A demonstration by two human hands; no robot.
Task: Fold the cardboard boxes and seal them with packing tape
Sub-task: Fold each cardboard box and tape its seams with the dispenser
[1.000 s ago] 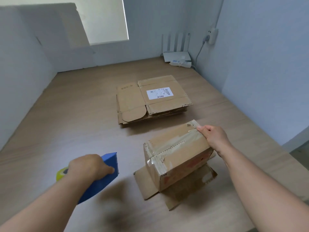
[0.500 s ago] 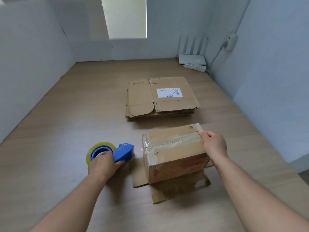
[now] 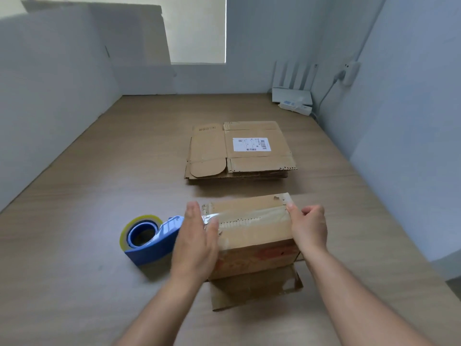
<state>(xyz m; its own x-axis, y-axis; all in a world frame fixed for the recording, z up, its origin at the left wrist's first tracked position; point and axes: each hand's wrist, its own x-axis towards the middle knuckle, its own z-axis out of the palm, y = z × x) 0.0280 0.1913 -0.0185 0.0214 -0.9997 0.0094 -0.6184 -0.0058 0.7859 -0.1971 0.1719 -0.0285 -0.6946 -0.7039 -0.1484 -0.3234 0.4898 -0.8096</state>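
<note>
Box: a folded cardboard box (image 3: pixel 252 236) is seen near the front middle of the wooden table (image 3: pixel 74 221), closed, with its long top side facing up.
Sheet under it: the box is set on a flat piece of cardboard (image 3: pixel 254 290), which sticks out toward the person.
Seal: a clear strip of tape (image 3: pixel 249 216) is laid along the top seam from end to end and is wrinkled at the left corner.
Left hand: the left hand (image 3: pixel 197 243) is held flat with straight fingers against the left end of the box, and the thumb is laid over the taped top corner. Nothing is grasped.
Right hand: the right hand (image 3: pixel 309 228) is placed at the right end of the box with fingers curled, and the taped top edge is pinched there under the thumb.
Tape dispenser: a blue tape dispenser (image 3: pixel 152 242) is left lying on the table just beside the left hand, held by neither hand.
Roll: a yellowish roll of tape (image 3: pixel 139 221) is mounted in it, on the side away from the box.
Flat boxes: a stack of flattened boxes (image 3: pixel 239 158) is kept farther back on the table, well apart from the folded box. A white label (image 3: pixel 250 144) is stuck on the top one.
Back right corner: a white router (image 3: pixel 291 94) and a power strip (image 3: pixel 295 107) are placed by the wall.
</note>
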